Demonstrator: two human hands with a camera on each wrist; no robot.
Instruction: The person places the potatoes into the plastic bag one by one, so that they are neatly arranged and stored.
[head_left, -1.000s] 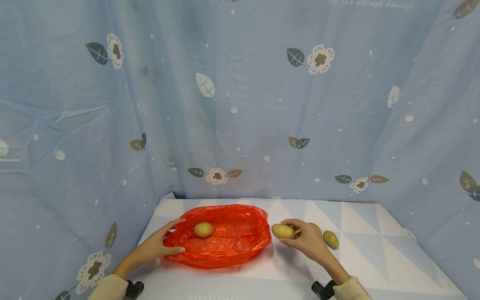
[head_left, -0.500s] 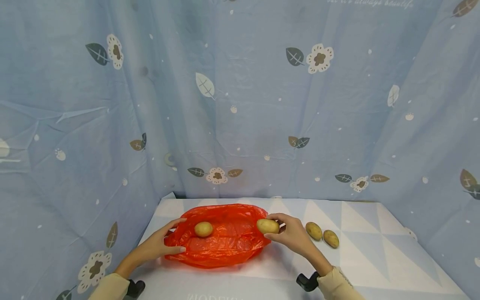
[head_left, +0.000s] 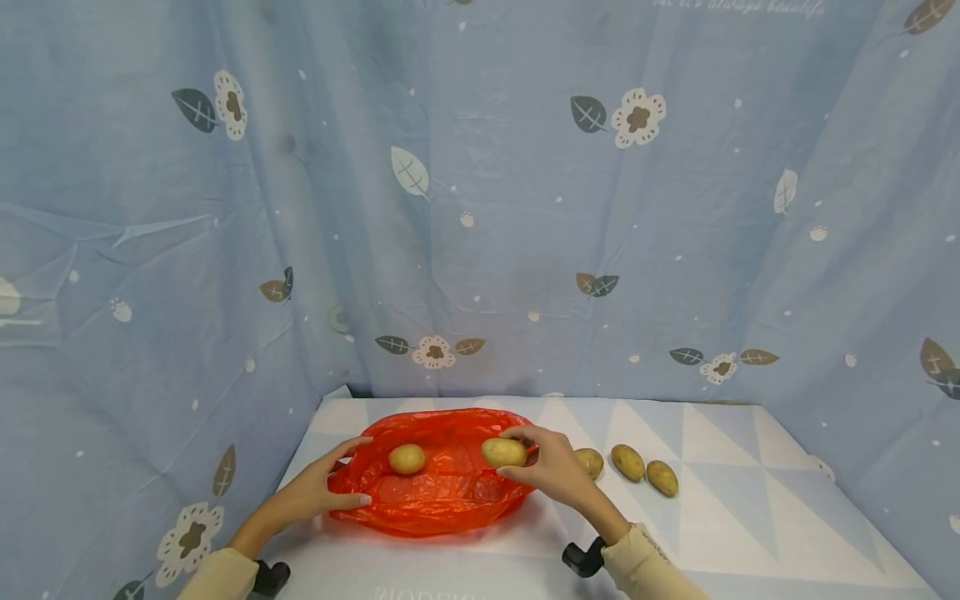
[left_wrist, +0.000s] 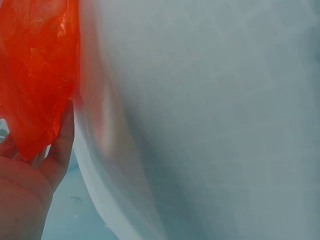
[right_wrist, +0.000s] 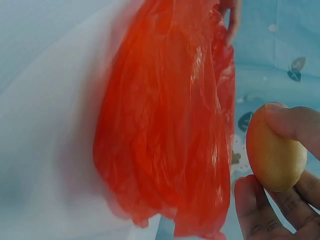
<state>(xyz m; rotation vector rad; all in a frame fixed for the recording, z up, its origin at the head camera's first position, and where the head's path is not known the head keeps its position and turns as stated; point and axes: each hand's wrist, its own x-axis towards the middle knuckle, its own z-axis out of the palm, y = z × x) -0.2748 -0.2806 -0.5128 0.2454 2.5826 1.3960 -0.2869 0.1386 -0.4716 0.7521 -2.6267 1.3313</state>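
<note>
A red plastic bag (head_left: 442, 512) lies on the table with its mouth spread wide, facing up. One yellow potato (head_left: 407, 459) shows inside, toward the left end. My left hand (head_left: 317, 485) holds the bag's left end, thumb in front and fingers behind; in the left wrist view the red film hangs between thumb and fingers. With thumb and fingertips my right hand (head_left: 553, 468) grips a second potato (head_left: 503, 452) over the right part of the bag's mouth. The right wrist view shows this held potato (right_wrist: 276, 152) beside the bag's outer side.
To the right of the bag, several potatoes lie in a row on the table: one (head_left: 590, 462) partly behind the right hand, a middle one (head_left: 627, 462) and a right one (head_left: 662, 478). A patterned blue curtain (head_left: 510, 208) stands behind and beside the table (head_left: 720, 533).
My right hand has carried its potato leftward from beside the bag to over the bag's mouth, uncovering the potatoes behind it. The left hand and bag have stayed nearly still.
</note>
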